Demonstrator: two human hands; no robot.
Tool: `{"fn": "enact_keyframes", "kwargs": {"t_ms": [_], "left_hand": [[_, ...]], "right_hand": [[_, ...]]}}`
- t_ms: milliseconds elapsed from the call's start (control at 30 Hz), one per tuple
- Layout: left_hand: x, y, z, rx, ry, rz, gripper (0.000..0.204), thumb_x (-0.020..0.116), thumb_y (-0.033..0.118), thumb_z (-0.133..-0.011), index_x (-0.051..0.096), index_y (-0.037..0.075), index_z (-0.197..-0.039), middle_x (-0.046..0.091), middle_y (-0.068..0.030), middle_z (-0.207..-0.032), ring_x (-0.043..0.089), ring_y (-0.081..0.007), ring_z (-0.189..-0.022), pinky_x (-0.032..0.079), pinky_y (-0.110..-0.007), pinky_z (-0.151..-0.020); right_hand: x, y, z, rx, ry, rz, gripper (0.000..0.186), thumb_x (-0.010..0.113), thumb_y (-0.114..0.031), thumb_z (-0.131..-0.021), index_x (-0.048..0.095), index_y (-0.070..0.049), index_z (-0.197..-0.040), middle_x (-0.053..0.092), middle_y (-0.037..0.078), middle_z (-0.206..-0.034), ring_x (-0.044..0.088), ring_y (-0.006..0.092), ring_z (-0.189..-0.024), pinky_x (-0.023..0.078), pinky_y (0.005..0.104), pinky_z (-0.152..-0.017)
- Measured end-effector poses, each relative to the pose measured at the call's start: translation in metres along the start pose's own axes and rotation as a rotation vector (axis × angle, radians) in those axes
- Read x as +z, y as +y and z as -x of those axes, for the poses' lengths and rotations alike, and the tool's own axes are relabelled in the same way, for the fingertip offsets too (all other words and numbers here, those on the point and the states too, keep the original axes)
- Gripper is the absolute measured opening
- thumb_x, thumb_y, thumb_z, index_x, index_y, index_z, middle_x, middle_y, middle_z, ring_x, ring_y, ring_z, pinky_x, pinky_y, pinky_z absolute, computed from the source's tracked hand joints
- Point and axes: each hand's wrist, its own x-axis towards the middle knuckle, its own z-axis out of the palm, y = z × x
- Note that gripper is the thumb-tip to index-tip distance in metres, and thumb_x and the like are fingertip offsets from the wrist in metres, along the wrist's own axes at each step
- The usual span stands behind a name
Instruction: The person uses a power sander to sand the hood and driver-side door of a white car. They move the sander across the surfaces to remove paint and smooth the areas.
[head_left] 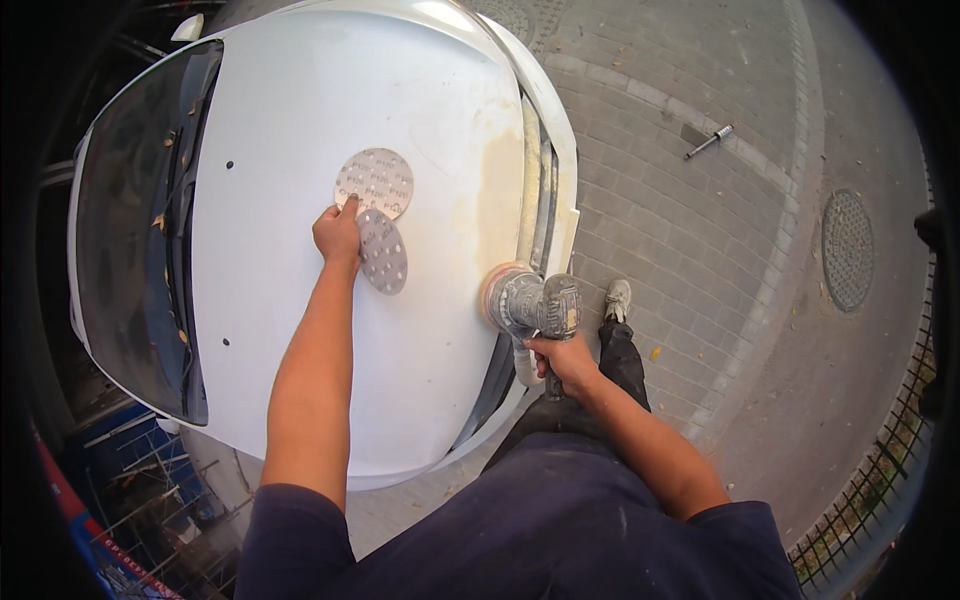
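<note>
My left hand (338,235) is closed over a white car hood (290,130), with two round sanding discs at its fingers. The fingertips press on the edge of a pale printed disc (376,180). Below it a grey disc with several holes (384,255) sticks out tilted beside the hand; whether it is gripped or only touched is partly hidden. My right hand (566,363) is wrapped round the handle of a dusty grey orbital sander (520,305). The sander's round pad meets the hood's front edge, near a worn yellowish patch (500,190).
The windshield (140,220) and wiper lie to the left. Grey brick paving (660,200) spreads to the right, with a small metal-and-black tool (710,142) and a manhole cover (848,250). My shoe (618,299) stands beside the bumper. A black fence (870,490) runs at lower right.
</note>
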Motion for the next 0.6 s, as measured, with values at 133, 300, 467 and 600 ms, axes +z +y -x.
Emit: {"fn": "enact_keyframes", "kwargs": {"t_ms": [133,300,467,600], "left_hand": [[0.001,0.0,0.001,0.002,-0.012,0.074,0.033,0.084,0.027,-0.1,0.079,-0.003,-0.088,0.074,-0.0046,-0.079,0.059,-0.0125,-0.068,0.05,-0.034,-0.066],[-0.003,0.0,0.0,-0.015,-0.029,0.032,0.032,0.083,0.027,-0.1,0.08,-0.003,-0.091,0.074,-0.0054,-0.08,0.06,-0.0126,-0.068,0.051,-0.034,-0.066],[-0.002,0.002,0.002,-0.026,-0.048,0.045,0.028,0.081,0.024,-0.104,0.076,0.0,-0.091,0.074,-0.0051,-0.084,0.061,-0.0124,-0.068,0.052,-0.033,-0.065],[-0.001,0.004,0.005,-0.028,-0.037,0.049,0.028,0.081,0.025,-0.103,0.078,-0.001,-0.092,0.075,-0.0057,-0.083,0.062,-0.0126,-0.069,0.052,-0.033,-0.066]], "right_hand": [[0.014,0.012,0.014,-0.003,0.004,0.068,0.01,0.081,-0.004,-0.094,0.071,-0.002,-0.094,0.066,0.004,-0.075,0.06,0.0164,-0.051,0.049,0.0354,-0.048],[0.002,-0.042,-0.035,-0.085,-0.026,-0.024,0.013,0.079,-0.005,-0.095,0.069,-0.002,-0.086,0.064,0.004,-0.068,0.06,0.0155,-0.05,0.048,0.0347,-0.048],[-0.004,-0.058,-0.05,-0.078,-0.027,-0.002,0.014,0.078,-0.006,-0.096,0.068,-0.003,-0.086,0.063,0.004,-0.069,0.059,0.0151,-0.051,0.049,0.035,-0.048],[0.015,-0.012,-0.004,-0.021,-0.036,0.059,0.009,0.079,-0.004,-0.094,0.071,-0.001,-0.096,0.067,0.005,-0.075,0.059,0.0151,-0.052,0.048,0.0334,-0.049]]}}
